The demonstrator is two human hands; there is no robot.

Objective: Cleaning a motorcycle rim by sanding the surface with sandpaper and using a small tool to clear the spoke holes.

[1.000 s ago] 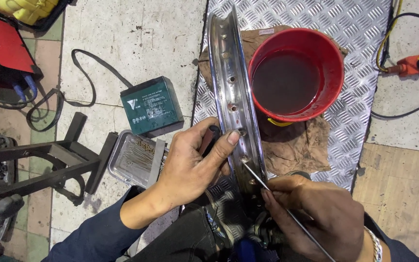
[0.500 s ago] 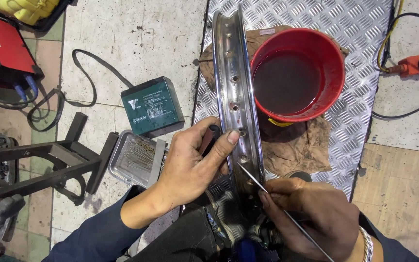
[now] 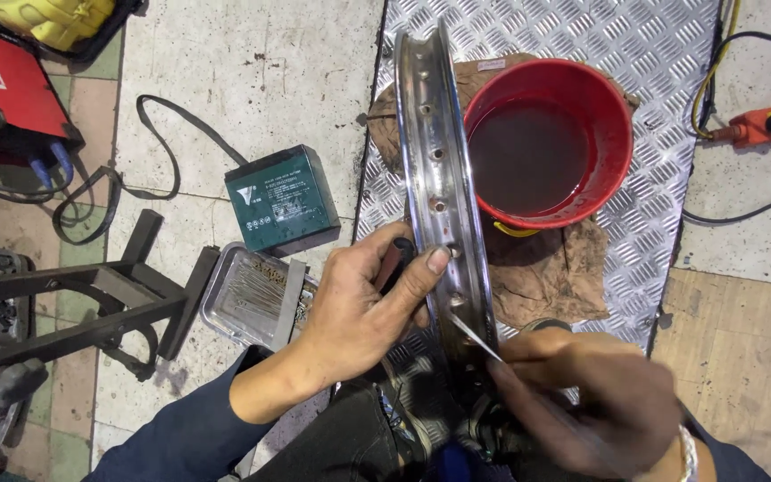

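Wheel rim's (image 3: 439, 178) near end behind blurred right hand (image 3: 591, 406).

Shiny metal wheel rim (image 3: 439, 178) standing on edge, held by the left hand (image 3: 363, 308), thumb pressed on the rim. Right hand (image 3: 595, 406) just below the rim, pinching a thin spoke (image 3: 475, 335). Red bucket (image 3: 613, 161) touching the rim's right side. Green battery (image 3: 283, 201) left of the rim.

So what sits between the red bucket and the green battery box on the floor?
In the head view, the chrome wheel rim stands on edge between the red bucket and the green battery box, beside the bucket.
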